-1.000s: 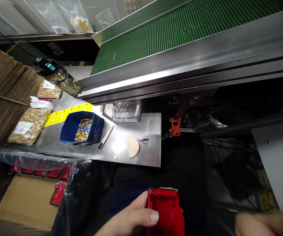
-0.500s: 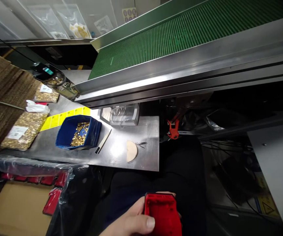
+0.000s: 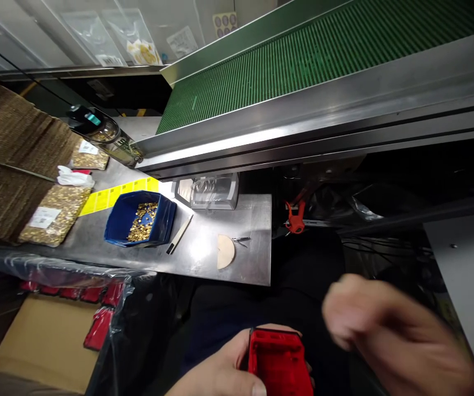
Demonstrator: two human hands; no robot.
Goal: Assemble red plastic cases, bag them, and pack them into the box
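Conveyor [image 3: 270,63] and metal rail [image 3: 241,129] cross the upper right of the frame, the rail hiding the far edge of a clear case [image 3: 215,193]. On the bench [image 3: 257,214], left of centre, we find a blue bin [image 3: 115,225] of gold-coloured pieces [image 3: 142,220], with a brush [image 3: 179,235] just beside it and a pale half-disc [image 3: 225,252] near a small metal tool [image 3: 242,239]. A bottle [image 3: 117,143], yellow labels [image 3: 111,197] and a cardboard stack [image 3: 6,154] occupy the left; an orange tool [image 3: 296,219] appears right of centre, past the bench edge. At lower left we note a plastic-lined carton [image 3: 47,341].

At bottom centre we see a red shell [image 3: 284,363], grasped in the left hand [image 3: 229,367], its hollow side facing us and its base cut off by the frame. The right hand [image 3: 360,313], blurred, fingers curled, is at lower right, apart from the shell; we cannot tell whether it holds anything.

We count one shell in hand, six red parts [image 3: 99,330] visible in the carton, two bags [image 3: 66,206] at the left, one bin, one bottle and one brush
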